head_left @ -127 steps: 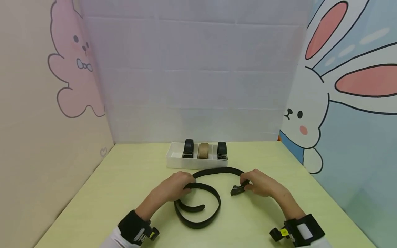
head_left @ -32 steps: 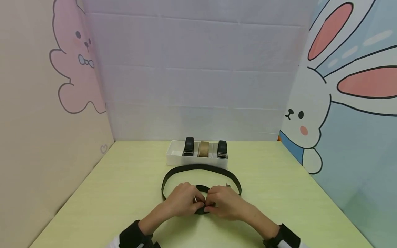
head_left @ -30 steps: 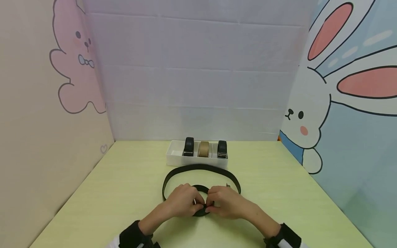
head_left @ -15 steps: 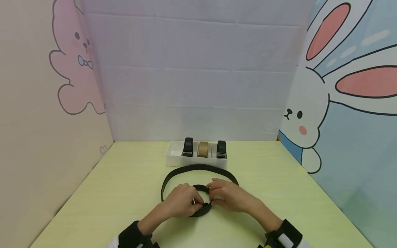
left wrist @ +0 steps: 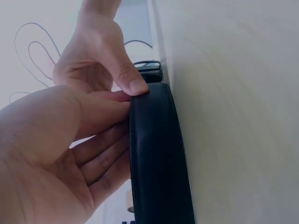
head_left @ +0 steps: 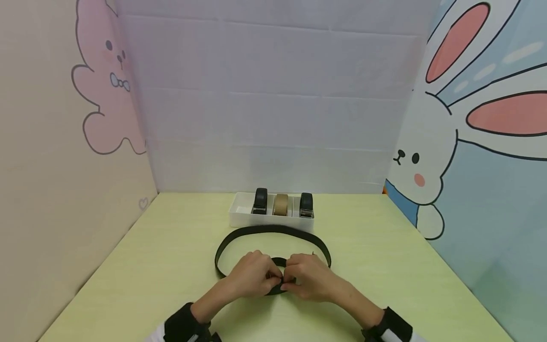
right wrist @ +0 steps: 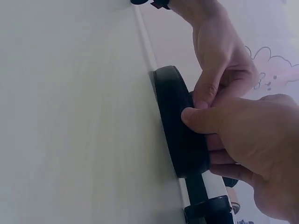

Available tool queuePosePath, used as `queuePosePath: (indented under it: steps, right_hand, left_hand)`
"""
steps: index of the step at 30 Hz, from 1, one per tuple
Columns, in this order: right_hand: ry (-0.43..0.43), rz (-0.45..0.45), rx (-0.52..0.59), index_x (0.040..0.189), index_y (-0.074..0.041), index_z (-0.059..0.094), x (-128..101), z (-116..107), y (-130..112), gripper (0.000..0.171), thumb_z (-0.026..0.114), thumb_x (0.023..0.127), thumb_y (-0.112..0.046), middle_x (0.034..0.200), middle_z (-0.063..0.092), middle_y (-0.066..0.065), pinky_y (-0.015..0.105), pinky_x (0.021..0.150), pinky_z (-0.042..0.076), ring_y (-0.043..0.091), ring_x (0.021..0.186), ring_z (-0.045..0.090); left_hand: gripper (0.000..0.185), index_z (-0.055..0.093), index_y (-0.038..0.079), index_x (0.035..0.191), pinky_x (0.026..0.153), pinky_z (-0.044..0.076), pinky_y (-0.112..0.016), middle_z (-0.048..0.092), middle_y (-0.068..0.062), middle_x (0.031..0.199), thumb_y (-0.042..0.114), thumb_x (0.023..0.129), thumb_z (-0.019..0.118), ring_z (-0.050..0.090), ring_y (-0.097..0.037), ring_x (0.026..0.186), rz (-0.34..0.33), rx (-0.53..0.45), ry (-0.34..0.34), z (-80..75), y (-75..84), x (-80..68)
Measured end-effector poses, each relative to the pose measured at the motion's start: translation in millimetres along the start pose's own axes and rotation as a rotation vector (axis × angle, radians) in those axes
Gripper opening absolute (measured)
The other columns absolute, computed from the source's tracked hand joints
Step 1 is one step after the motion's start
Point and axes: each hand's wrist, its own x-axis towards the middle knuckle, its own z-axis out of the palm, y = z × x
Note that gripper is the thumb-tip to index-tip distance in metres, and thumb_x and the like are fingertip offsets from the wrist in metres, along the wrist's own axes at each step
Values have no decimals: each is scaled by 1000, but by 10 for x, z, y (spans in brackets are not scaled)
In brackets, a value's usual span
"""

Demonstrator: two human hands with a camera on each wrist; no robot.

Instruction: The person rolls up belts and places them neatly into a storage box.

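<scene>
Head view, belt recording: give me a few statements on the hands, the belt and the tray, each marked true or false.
1. Both hands grip the coiled part of the black belt. True: the left hand and right hand meet on the small coil.
2. The white tray holds three rolled belts. True: two black ones and the tan roll between them.
3. The tan roll sits at the tray's left end. False: it is in the middle.
4. The belt's loose part lies straight. False: it curves in a loop between the hands and the tray.
5. The tray stands nearer the person than the hands. False: it is behind them, by the back wall.
</scene>
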Motion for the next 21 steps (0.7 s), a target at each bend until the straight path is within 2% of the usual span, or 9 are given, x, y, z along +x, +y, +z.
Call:
queuePosePath:
  steps: [5, 9, 13, 16, 21]
  right_hand:
    - [-50, 34, 16, 87, -17, 76, -38, -53, 29, 22, 98, 88, -15, 90, 72, -4, 13, 77, 52, 8, 85, 69]
    - [-86, 4, 18, 93, -15, 77, -78, -137, 115, 22, 96, 88, -6, 107, 76, 0, 22, 88, 61, 12, 101, 73]
    - [-78, -26, 11, 97, -13, 80, -89, -180, 194, 23, 95, 87, 0, 118, 78, 4, 29, 96, 64, 15, 111, 76]
    - [-56, -39, 36, 95, -13, 79, -83, -162, 220, 21, 95, 87, -1, 114, 78, 4, 28, 95, 63, 14, 107, 75]
    - [11, -30, 42, 91, -15, 76, -62, -77, 188, 23, 97, 87, -7, 96, 72, -1, 21, 85, 57, 10, 92, 66]
  left_hand:
    - [18, 93, 24, 88, 58, 39, -11, 82, 14, 77, 8, 93, 86, 46, 14, 59, 2, 48, -38, 11, 3, 1]
    - [15, 93, 25, 88, 62, 43, -12, 81, 17, 76, 13, 93, 88, 52, 13, 62, -2, 66, -56, 8, 9, -8]
    - [12, 93, 25, 90, 65, 45, -14, 83, 17, 79, 14, 93, 89, 58, 12, 65, -2, 68, -49, -12, 18, -17]
    - [12, 93, 24, 89, 64, 45, -14, 83, 17, 78, 13, 93, 89, 56, 13, 65, -9, 55, -47, -12, 16, -15]
    - [17, 92, 21, 86, 55, 32, -12, 75, 13, 66, 7, 94, 85, 37, 12, 55, -12, 23, -13, 3, 11, -15]
